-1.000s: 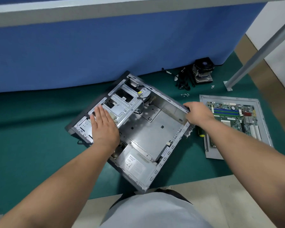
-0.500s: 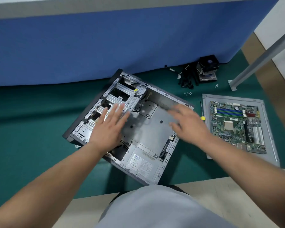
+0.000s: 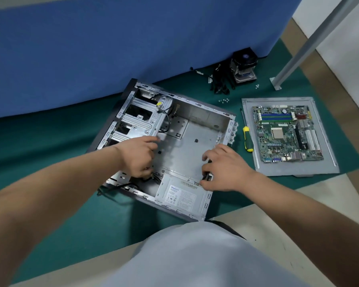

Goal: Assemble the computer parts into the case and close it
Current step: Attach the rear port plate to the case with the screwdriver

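Open case (image 3: 197, 139) lies flat on green mat (image 3: 50, 162), side off, floor tray bare, long axis running roughly 10 to 4 o'clock in the head view. Power supply (image 3: 180, 193) sits in the near corner at 5 o'clock of the case, drive cage (image 3: 141, 119) at 10 o'clock. Left hand (image 3: 137, 156) reaches inside by the cage's near end, fingers curled down into dark cables (image 3: 153, 179) next to the power supply; it looks to be pinching them, but the fingertips are hidden, so can't confirm. Right hand (image 3: 226, 170) is at the case's right wall, fingers curled on a small black-and-grey part (image 3: 208, 176) at the power supply's edge; what the part is, can't tell. Motherboard (image 3: 286, 133) lies outside, on the removed side panel (image 3: 294, 168), at 3 o'clock of the case and well apart from both hands; its long axis runs about 12 to 6. Right hand is the nearer one. Screwdriver (image 3: 246, 137) lies between case and panel, tip toward 12. Cooler fan (image 3: 244, 67) and loose screws (image 3: 224, 100) sit at 1 o'clock by the blue wall (image 3: 112, 48). Judgement: cable clearing under way; board goes in next, reached rightward.
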